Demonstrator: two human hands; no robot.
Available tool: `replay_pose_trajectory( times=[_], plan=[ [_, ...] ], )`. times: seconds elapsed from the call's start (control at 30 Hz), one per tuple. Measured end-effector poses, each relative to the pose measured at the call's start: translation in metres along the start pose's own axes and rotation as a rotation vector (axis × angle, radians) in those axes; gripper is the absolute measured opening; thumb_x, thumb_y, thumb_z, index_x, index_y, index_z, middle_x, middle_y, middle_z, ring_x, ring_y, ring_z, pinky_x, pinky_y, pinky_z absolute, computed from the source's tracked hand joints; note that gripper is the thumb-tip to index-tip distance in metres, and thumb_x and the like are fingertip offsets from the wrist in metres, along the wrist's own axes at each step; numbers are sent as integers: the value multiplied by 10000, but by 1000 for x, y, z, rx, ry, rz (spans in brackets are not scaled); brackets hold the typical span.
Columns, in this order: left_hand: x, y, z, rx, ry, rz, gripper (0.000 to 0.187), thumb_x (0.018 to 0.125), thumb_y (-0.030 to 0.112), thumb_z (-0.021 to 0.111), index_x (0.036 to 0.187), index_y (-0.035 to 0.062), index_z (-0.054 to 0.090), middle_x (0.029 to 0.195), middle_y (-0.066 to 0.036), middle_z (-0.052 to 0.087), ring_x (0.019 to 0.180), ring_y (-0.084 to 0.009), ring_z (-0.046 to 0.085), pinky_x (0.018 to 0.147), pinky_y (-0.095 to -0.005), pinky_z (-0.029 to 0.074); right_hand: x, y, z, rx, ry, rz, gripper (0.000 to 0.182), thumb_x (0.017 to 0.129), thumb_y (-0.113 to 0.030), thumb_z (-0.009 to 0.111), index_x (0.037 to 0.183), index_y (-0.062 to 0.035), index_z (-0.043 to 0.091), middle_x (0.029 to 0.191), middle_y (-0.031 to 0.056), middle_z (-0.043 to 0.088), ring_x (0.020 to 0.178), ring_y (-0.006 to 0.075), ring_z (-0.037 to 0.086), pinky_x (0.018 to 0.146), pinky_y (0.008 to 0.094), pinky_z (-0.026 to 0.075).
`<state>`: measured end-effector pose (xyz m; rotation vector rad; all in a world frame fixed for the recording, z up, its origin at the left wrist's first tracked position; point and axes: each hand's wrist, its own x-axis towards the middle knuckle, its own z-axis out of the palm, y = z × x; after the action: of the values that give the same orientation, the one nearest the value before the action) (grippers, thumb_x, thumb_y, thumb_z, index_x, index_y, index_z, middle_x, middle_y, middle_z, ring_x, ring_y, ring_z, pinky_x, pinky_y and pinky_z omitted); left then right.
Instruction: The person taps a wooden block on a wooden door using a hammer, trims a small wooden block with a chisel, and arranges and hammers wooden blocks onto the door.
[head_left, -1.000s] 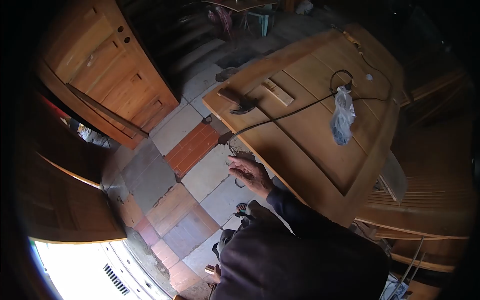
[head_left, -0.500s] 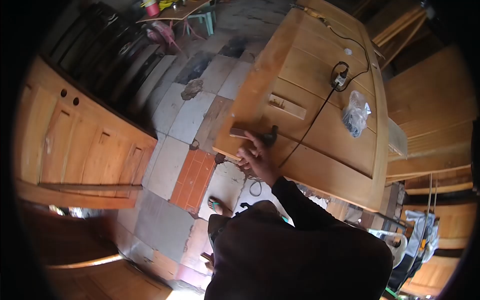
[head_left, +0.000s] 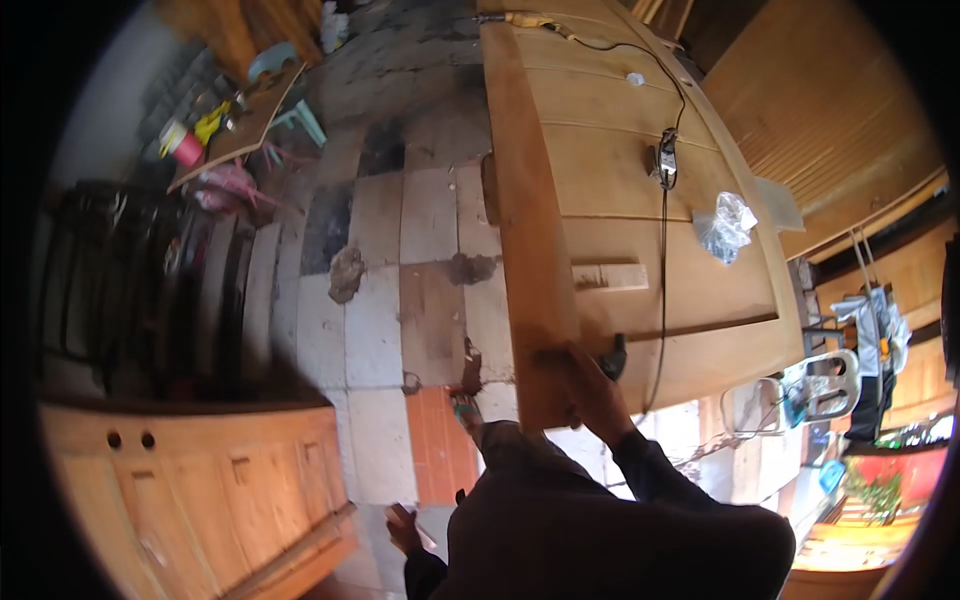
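My right hand point(head_left: 597, 392) reaches over the near corner of a large wooden panelled door point(head_left: 700, 350). Its thumb and fingers are apart, and the fingers lie in shadow by the handle of a hammer. The dark hammer head point(head_left: 614, 357) shows just beyond the knuckles; the hammer rests on the door. Low beside my body, my left hand point(head_left: 406, 532) is closed around a small brown block point(head_left: 402, 513) whose exact kind I cannot make out. A short wood strip point(head_left: 610, 277) lies on the door beyond the hammer.
A plug connection point(head_left: 664, 165) with black cord, a plastic bag point(head_left: 727, 228) and a yellow power tool point(head_left: 525, 19) lie on the door. Another panelled door point(head_left: 200, 480) stands at left. Behind is a small table point(head_left: 255, 115). The tiled floor point(head_left: 375, 330) has broken patches.
The view has swung, so the door appears more upright. My right hand has come down closer over the hammer handle. My left hand shows more fully; the hammer still lies on the door.
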<state>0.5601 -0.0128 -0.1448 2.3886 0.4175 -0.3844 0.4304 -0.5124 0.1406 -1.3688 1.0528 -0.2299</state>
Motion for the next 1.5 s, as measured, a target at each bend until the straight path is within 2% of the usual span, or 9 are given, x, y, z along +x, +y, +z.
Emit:
replay_pose_trajectory(
  times=[0.13,0.4,0.6,0.67,0.83,0.93,1.07,1.3,1.5],
  plan=[
    [55,18,11,575,-78,-201,817,703,461,956,1276,-5,606,1167,-262,725,1110,-464,685,967,-516,549,8,1,15,196,129,33,488,1023,-38,566,1493,-110,458,974,81,746,638,128,678,496,283,552],
    [192,123,36,729,-198,-114,927,665,544,959,1325,14,581,1201,-261,722,1139,-481,675,986,-533,546,17,-45,52,111,521,179,308,971,-207,769,1227,-79,655,979,80,781,721,111,722,575,267,570],
    [325,255,51,526,-221,438,1048,619,715,909,1373,81,550,1212,-256,723,1145,-486,678,966,-578,553,32,-10,88,-323,890,26,391,901,-198,816,1215,-74,618,890,89,753,702,165,713,617,361,571],
    [378,311,77,489,-154,575,980,656,659,916,1355,79,548,1187,-256,727,1121,-496,682,946,-573,559,45,-26,101,-351,1031,177,326,957,-243,735,1245,-185,594,858,125,750,802,337,762,668,467,568],
    [451,498,124,419,-359,622,937,698,587,908,1370,49,539,1186,-248,712,1125,-458,686,971,-536,546,71,-19,114,-556,1294,411,327,926,-264,724,1236,-260,619,839,133,744,801,396,744,669,523,549],
    [484,595,164,237,-437,833,858,712,547,914,1328,62,566,1170,-230,725,1092,-449,702,949,-512,563,70,-45,122,-199,1397,436,382,903,-159,678,1278,-231,675,706,63,649,587,160,635,542,356,469],
    [452,729,194,-166,-672,1046,744,721,487,927,1251,67,616,1179,-200,738,1054,-415,724,911,-486,579,105,-97,148,-28,1440,113,395,935,-137,676,1329,-167,695,624,-33,505,525,63,480,495,281,366],
    [348,933,272,264,-717,1435,660,724,449,924,1152,44,626,1033,-235,752,965,-457,722,840,-512,565,261,-187,124,270,1348,-51,529,929,-55,700,1451,-114,642,694,-88,443,611,37,412,551,249,316],
    [258,1064,318,286,-706,1689,619,738,461,905,1075,42,597,1005,-245,741,938,-471,709,814,-532,554,369,-176,44,-293,1497,287,532,869,-272,724,1397,-303,670,827,109,707,726,276,694,680,422,540]
  ],
)
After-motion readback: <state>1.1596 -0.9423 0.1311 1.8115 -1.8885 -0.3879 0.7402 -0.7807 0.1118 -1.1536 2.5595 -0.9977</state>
